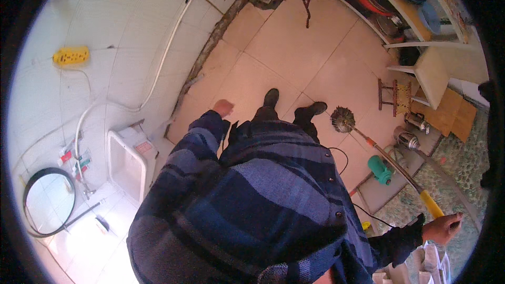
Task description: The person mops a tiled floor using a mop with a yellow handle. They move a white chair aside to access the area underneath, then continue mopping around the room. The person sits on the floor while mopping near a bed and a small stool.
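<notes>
Right hand (443, 229) closed around the yellow grip (431, 203) of a long-handled brush (395, 165), at the far end from the bristles. The pole runs obliquely away from the hand; its round, dark bristle head (343, 119) lies over the tiled floor (286, 37), just beside the person's shoe (314, 108) — contact with the tiles cannot be told. A green jug (379, 170) stands close to the pole, metal flasks (406, 138) on its other side, a small stool (402, 98) beyond.

Left hand (223, 107) — out over the floor, nothing visible in it; spread of its fingers cannot be told.
</notes>
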`<state>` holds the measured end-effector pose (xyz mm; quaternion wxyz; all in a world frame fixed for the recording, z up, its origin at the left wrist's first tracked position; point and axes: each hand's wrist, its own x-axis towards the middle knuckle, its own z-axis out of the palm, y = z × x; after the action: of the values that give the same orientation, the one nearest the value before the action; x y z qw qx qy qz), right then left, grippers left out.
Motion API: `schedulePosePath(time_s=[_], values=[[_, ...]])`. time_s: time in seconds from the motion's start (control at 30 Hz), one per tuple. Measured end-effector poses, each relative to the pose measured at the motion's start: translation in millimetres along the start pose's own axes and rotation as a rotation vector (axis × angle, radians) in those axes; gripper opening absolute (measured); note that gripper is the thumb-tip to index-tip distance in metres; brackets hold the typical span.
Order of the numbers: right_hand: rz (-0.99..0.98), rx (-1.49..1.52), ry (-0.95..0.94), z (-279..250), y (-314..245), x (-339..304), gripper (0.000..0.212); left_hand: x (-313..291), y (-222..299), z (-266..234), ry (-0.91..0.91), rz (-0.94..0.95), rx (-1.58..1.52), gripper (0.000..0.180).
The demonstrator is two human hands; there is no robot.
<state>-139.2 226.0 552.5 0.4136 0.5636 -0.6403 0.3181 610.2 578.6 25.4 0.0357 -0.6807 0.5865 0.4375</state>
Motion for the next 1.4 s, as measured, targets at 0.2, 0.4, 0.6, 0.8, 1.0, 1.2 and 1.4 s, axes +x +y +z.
schedulePosePath(time_s=[0.2, 0.4, 0.6, 0.8, 1.0, 1.2, 1.4], values=[[-0.134, -0.215, -0.017, -10.3, -23.6, -1.1, 0.03, -84.1, -34.4, 49.8, 0.049, -0.592, -0.987, 0.025], [-0.151, 0.125, -0.082, -25.7, -77.4, -20.5, 0.025, -84.3, -5.6, 49.1, 0.186, -0.439, -1.232, 0.015], [-0.131, 0.33, -0.053, -91.7, -63.8, -62.5, 0.016, -89.0, 24.5, 38.1, 0.288, -0.296, -0.748, 0.019], [0.108, 0.28, -0.057, -211.3, 34.8, -132.8, 0.016, -124.9, 35.4, 85.8, 0.184, -0.312, -0.653, 0.033], [0.372, 0.146, -0.194, -345.6, 106.0, -241.5, 0.015, -158.0, 7.9, 157.1, -0.142, 0.241, -0.454, 0.024], [0.617, -0.248, -0.657, -474.4, 162.2, -363.5, 0.032, -124.5, 15.0, 165.2, -0.271, 0.625, 0.629, 0.026], [1.288, 0.075, -1.591, -574.5, 147.3, -511.7, 0.041, -65.9, 118.0, 110.0, -0.222, -0.056, -0.399, 0.028]])
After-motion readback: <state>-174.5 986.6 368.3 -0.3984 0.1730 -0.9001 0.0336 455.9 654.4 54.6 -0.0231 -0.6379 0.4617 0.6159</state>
